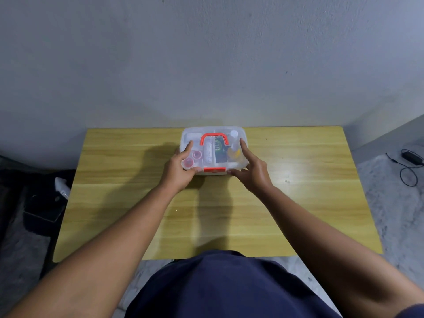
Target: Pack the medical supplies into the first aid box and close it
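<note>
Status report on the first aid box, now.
Left hand and right hand grip the translucent plastic first aid box at its near corners. Lid down, supplies inside, orange front latch between thumbs. Yellow wooden table unobstructed.

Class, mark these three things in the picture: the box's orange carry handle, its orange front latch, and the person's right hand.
orange carry handle (214,135): head view, top bar of the handle.
orange front latch (214,170): head view, middle of the clasp.
right hand (253,169): head view, back of the hand.
</note>
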